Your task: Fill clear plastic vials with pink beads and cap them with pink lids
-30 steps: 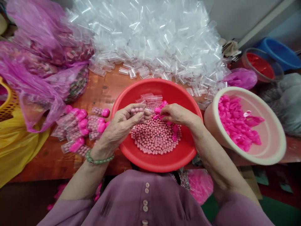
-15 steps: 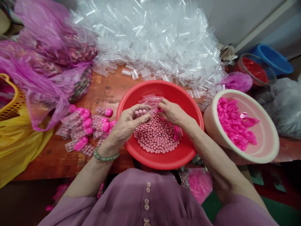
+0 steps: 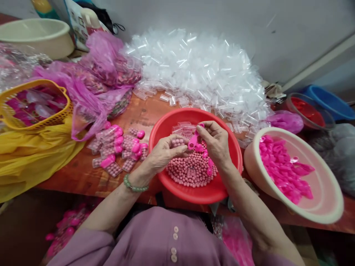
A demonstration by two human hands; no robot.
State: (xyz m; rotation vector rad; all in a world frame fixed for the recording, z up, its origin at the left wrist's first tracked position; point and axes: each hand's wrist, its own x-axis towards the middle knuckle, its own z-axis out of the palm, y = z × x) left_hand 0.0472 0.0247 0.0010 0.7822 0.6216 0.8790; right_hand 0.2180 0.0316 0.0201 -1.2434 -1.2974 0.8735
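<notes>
My left hand (image 3: 165,152) is closed around a clear tube filled with pink beads (image 3: 177,142), above the red basin (image 3: 237,147). Between the thumb and fingers of my right hand (image 3: 217,142) is a bright pink cap (image 3: 194,140), close to the tube's right end. Loose pink beads (image 3: 191,171) fill the bottom of the basin. Several clear tubes (image 3: 184,128) lie at its far side, and more pink caps (image 3: 210,167) rest on the beads at the right. Filled tubes with pink caps (image 3: 119,147) lie on the table left of the basin.
A large heap of clear tubes (image 3: 194,66) covers the back of the table (image 3: 141,111). To the right stands a cream basin (image 3: 330,199) of pink caps. Purple bags (image 3: 91,83), a yellow basket (image 3: 52,120) and a yellow bag (image 3: 41,159) are at the left.
The view has shifted, showing more on the left. My right hand has turned and lifted, and the pink cap now shows plainly in its fingers beside the tube.
</notes>
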